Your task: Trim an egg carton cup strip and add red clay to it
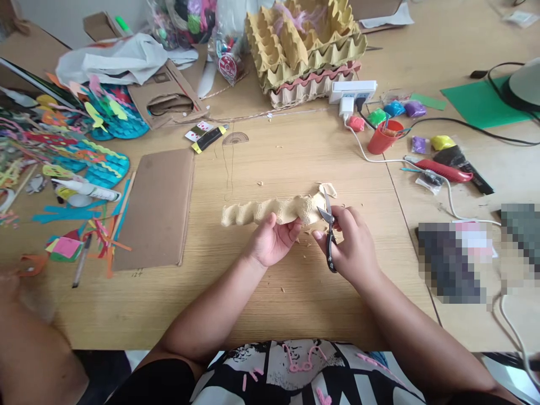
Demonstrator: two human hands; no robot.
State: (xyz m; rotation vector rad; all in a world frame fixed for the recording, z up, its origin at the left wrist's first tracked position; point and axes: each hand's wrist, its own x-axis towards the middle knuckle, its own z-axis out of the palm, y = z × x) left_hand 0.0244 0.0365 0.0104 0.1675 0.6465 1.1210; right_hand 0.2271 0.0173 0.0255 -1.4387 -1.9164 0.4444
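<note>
1. While the left hand (pixel 276 239) comes in palm-up from six o'clock, its thumb and curled fingers pinch the egg-carton strip (pixel 282 209), right at the clock's centre.
2. Between three and four o'clock, here's the right hand (pixel 354 242), angled inward, fingers closed around the scissors' (pixel 330 242) black handles, blades parted at the strip's right end!
3. Writing next: at eight o'clock, just beside the cardboard (pixel 154 211), faint marks (pixel 137 274) resemble "124", not certain.
4. Up at eleven, a round red label (pixel 228 68) bears lettering too small to read.
</note>
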